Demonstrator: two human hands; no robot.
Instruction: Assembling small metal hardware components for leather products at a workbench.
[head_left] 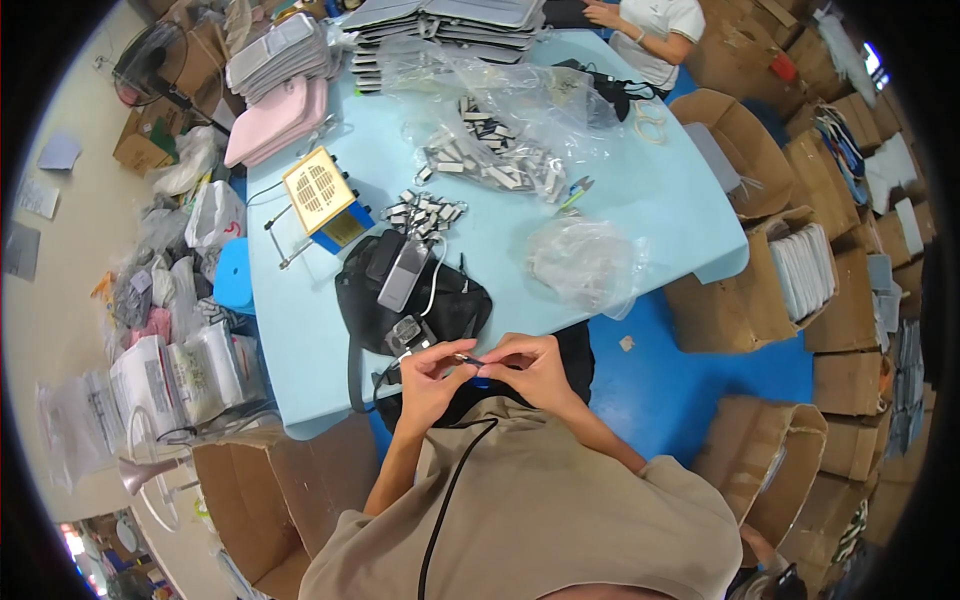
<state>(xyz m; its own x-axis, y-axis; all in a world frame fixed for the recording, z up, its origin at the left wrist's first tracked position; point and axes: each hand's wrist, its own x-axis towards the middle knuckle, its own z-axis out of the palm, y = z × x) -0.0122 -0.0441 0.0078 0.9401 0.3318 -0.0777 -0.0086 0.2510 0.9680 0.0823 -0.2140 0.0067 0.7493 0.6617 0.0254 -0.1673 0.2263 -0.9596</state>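
Observation:
My left hand (428, 382) and my right hand (532, 370) meet just off the table's near edge, above my lap. The fingertips of both pinch one small dark piece (468, 360); its kind is mostly hidden by the fingers. Right beyond my left hand lies a black fabric bag (462, 305) with a strap. On it rest a grey power bank (403, 275) with a white cable and a small dark device (406, 330). Farther off sits a loose pile of small black-and-white pieces (425, 215). More such pieces (500, 170) fill a clear plastic bag (440, 75).
A yellow-and-blue box (325, 195) stands on the light-blue table (480, 265), with green-handled snips (575, 193) and a crumpled plastic bag (585, 260) rightward. Pink sleeves (280, 120) and grey sleeves (440, 20) are stacked behind. Cardboard boxes (290, 490) flank me. Another person (665, 40) sits across.

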